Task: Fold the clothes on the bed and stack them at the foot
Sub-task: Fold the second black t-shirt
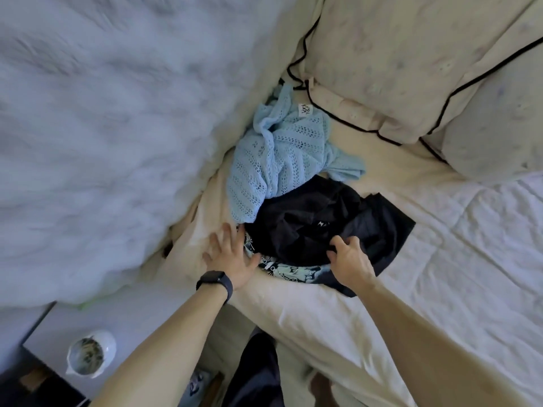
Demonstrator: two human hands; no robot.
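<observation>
At the near edge of the bed, both hands reach into the unfolded pile.

Right hand [349,261] is clenched on a bunch of the black garment [317,227]; left hand [230,255], with a dark wristband [216,282], lies flat and spread on the cream sheet [308,324], its fingers touching the patterned dark piece [293,270] beneath the black one. A pale blue knit top [279,160] lies crumpled beyond, against the pillow [396,63]. Nothing looks folded yet. Best, I judge, to lift only the black garment clear, pin the patterned one down with the flat hand, then find a hem or shoulder seams before spreading it.
</observation>
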